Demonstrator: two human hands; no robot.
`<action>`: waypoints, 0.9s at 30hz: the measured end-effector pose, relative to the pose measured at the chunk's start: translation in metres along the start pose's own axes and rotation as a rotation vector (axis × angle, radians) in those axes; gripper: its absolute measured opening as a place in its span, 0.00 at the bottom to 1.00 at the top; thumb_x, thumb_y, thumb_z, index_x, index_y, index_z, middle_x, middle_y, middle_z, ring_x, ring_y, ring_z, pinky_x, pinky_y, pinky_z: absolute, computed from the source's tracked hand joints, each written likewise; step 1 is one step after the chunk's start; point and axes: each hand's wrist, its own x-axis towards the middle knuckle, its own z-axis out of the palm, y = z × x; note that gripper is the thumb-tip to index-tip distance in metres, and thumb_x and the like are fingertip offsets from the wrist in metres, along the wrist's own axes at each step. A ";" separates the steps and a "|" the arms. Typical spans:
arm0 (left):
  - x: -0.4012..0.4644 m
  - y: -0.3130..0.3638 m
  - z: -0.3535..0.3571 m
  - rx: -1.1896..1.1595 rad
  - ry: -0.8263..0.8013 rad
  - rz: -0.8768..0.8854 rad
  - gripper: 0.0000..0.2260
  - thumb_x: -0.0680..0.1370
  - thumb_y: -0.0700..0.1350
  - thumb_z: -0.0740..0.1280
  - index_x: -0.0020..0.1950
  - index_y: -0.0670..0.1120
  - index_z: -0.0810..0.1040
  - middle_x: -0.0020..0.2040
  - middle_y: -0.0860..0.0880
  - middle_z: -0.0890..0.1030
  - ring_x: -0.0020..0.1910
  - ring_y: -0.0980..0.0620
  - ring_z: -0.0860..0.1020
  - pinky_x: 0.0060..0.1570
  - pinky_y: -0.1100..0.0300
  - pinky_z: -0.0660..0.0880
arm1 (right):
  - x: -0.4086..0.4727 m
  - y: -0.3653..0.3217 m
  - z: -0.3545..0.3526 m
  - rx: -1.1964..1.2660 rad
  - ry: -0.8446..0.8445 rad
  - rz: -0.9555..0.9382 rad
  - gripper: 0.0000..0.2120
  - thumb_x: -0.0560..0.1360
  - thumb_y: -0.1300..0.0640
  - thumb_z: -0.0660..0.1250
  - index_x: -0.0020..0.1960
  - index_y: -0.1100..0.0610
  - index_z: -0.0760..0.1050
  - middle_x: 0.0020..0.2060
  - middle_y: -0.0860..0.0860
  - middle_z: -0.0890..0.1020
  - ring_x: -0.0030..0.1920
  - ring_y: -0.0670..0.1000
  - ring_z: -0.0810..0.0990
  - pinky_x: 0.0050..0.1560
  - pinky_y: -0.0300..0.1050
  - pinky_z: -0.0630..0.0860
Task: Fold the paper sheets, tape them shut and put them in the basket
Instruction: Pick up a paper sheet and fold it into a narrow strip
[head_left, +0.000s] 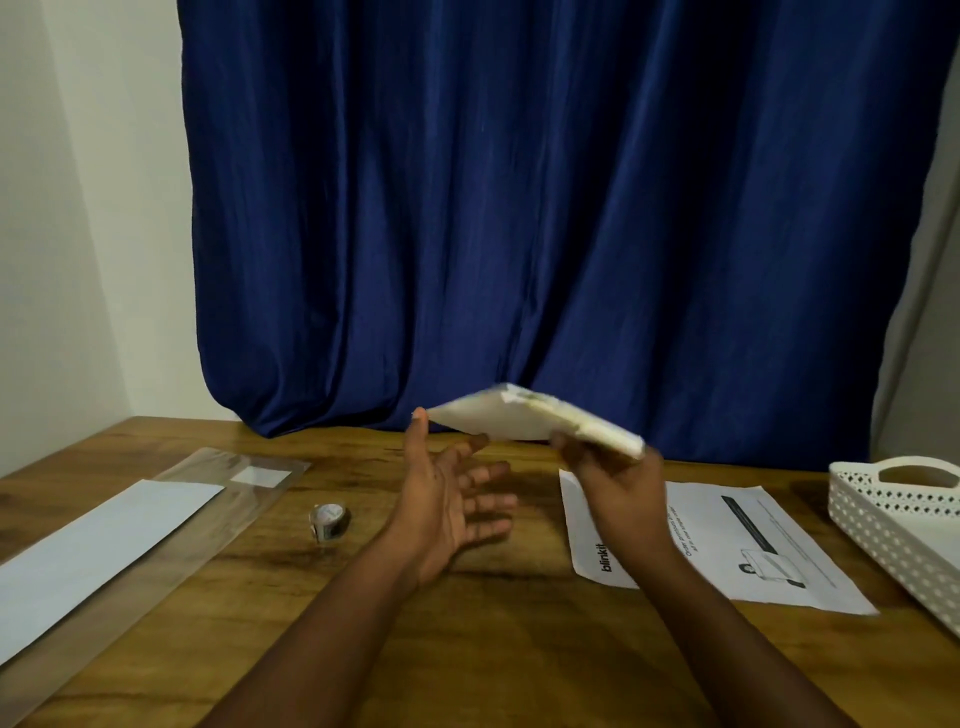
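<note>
My right hand (618, 480) grips a folded white paper packet (524, 418) and holds it up above the wooden table (467, 613), blurred by motion. My left hand (447, 499) is open with its fingers spread; its thumb tip is at the packet's left corner. A small roll of clear tape (328, 521) stands on the table to the left of my left hand. The white perforated basket (893, 525) sits at the right edge. A printed white sheet (753, 551) lies flat under my right forearm.
On the left lies a clear plastic sleeve (218, 483) with a plain white sheet (104, 551) partly over it. A dark blue curtain (519, 208) hangs behind the table's far edge. White walls stand at both sides.
</note>
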 end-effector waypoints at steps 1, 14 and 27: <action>0.001 0.003 0.000 0.060 0.045 0.049 0.39 0.75 0.77 0.47 0.65 0.51 0.80 0.57 0.43 0.86 0.52 0.42 0.84 0.53 0.44 0.79 | 0.004 -0.005 -0.004 0.004 0.068 0.011 0.07 0.77 0.64 0.71 0.51 0.53 0.82 0.42 0.40 0.88 0.48 0.39 0.85 0.47 0.31 0.79; -0.005 0.019 -0.008 0.219 0.221 0.249 0.12 0.83 0.55 0.64 0.57 0.50 0.82 0.48 0.48 0.84 0.34 0.51 0.80 0.29 0.58 0.76 | 0.016 0.001 -0.023 0.220 0.158 0.568 0.08 0.79 0.53 0.70 0.56 0.54 0.81 0.49 0.53 0.88 0.49 0.56 0.87 0.49 0.56 0.84; 0.008 -0.006 -0.015 0.341 0.276 0.218 0.04 0.81 0.45 0.71 0.52 0.54 0.79 0.49 0.51 0.86 0.46 0.50 0.86 0.42 0.55 0.83 | -0.008 0.017 0.011 0.014 -0.220 0.894 0.05 0.79 0.53 0.70 0.46 0.52 0.76 0.41 0.48 0.86 0.43 0.51 0.86 0.41 0.44 0.81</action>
